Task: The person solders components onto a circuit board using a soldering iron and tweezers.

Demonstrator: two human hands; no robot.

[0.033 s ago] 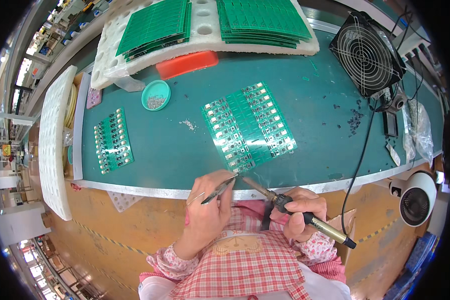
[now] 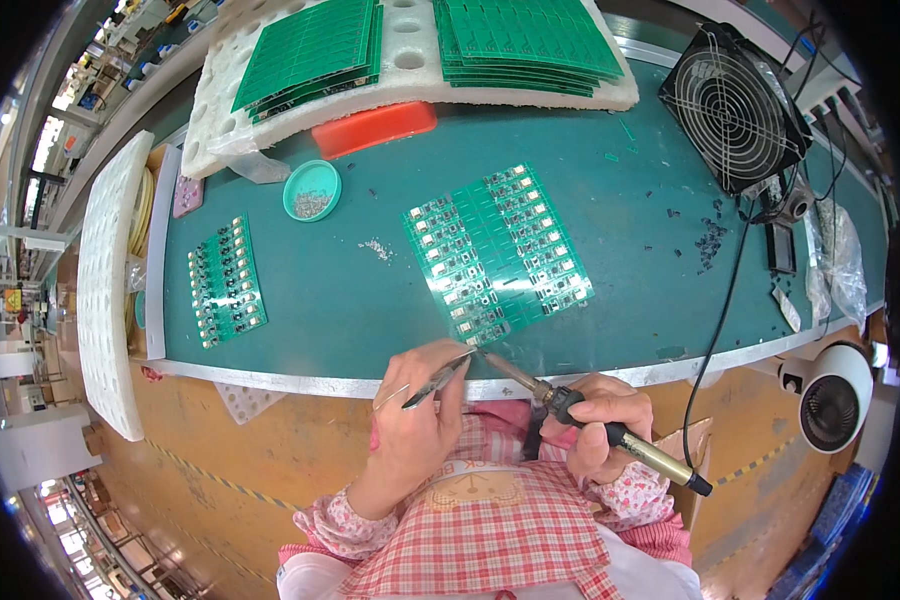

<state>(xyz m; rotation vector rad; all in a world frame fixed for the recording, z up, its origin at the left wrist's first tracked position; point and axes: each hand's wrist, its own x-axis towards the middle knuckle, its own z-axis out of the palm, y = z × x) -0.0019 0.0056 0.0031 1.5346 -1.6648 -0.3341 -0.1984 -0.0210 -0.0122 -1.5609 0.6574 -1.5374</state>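
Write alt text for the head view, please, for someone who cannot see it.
A person's left hand holds tweezers, the right hand a soldering iron, tips close together at the near corner of a circuit board on a green table. A smaller board lies to the left; two board stacks rest on white foam behind.

The left hand [image 2: 415,412] pinches metal tweezers [image 2: 436,382], and the right hand [image 2: 610,418] grips a soldering iron [image 2: 662,463]. Both tool tips meet near the lower corner of a populated green circuit board [image 2: 490,232] lying on the teal mat [image 2: 350,300]; whether they touch it is too small to tell. A narrower board [image 2: 228,282] lies to the left, beyond it a round green dish [image 2: 313,169] of small silvery parts and a red tray [image 2: 375,130]. White foam [image 2: 210,140] bears two board stacks [image 2: 305,52]; a black fan [image 2: 730,110] stands at right.
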